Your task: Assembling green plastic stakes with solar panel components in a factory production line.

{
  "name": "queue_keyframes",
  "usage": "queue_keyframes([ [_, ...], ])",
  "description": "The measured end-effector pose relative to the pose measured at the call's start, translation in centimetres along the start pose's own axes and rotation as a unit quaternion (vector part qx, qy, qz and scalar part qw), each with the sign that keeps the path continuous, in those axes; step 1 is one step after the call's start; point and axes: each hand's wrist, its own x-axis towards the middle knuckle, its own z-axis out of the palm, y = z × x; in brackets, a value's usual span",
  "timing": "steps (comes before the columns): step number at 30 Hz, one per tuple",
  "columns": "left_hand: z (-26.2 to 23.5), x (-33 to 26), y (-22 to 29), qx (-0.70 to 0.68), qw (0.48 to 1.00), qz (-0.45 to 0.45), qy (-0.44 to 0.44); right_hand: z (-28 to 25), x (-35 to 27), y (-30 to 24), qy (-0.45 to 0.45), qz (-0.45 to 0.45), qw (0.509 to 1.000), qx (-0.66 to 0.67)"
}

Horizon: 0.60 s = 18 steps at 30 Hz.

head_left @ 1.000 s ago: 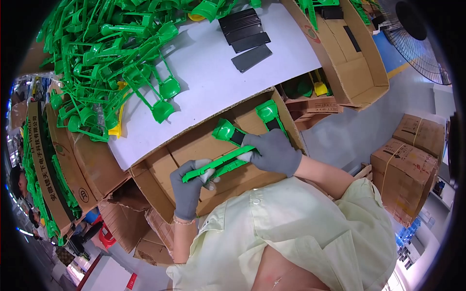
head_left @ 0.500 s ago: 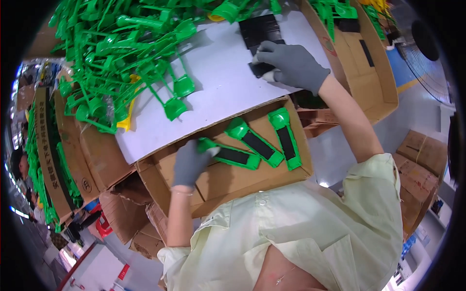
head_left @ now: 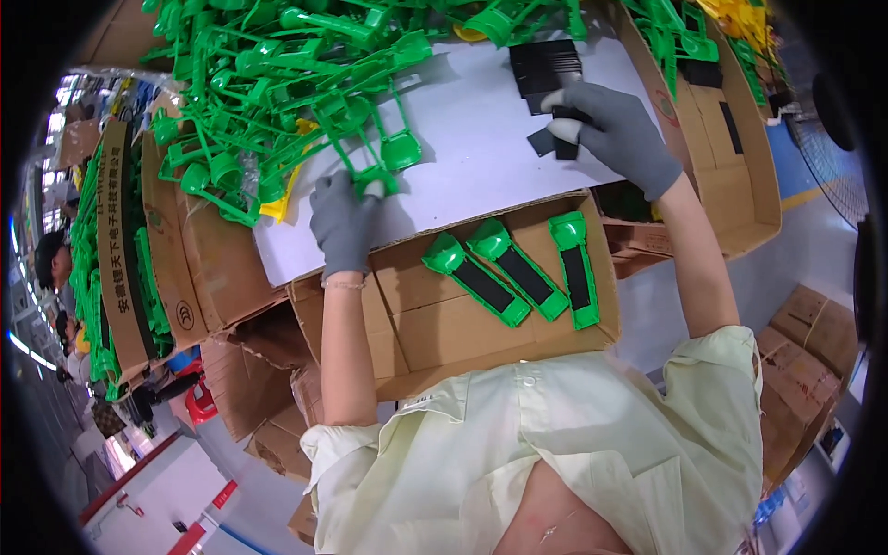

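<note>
Beyond cardboard box (head_left: 421, 340): pinched green cup-ended frame (head_left: 381, 176) in left fingers (head_left: 343, 191), black strip (head_left: 566, 149) in right fingers (head_left: 583, 97) | Inside: had three strip-faced frames (head_left: 489, 239) face-up, likely against scuffing.

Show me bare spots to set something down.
Bare: the white tabletop between the green pile and black strips; the carton floor left of three green-and-black parts. Crowded: upper left, under the pile, and around the right hand.
</note>
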Motion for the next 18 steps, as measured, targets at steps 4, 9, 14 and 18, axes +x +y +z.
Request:
queue_keyframes([
  [4,-1.1,-1.5,-1.2,-0.321,0.939,-0.089,0.087,-1.7,-2.0,-2.3,0.076,0.070,0.982,0.158],
  [9,-6.5,-5.1,2.2,-0.608,0.781,-0.075,0.120,-0.9,-4.7,-6.2,0.102,0.231,0.882,0.398],
  [14,-6.8,-8.8,5.7,-0.719,0.664,-0.164,-0.122,0.9,-6.0,-10.0,-0.015,0.314,0.844,0.434],
  [18,-5.3,-10.2,6.0,-0.760,0.598,-0.182,-0.181,1.5,-6.2,-10.8,-0.052,0.334,0.852,0.399],
])
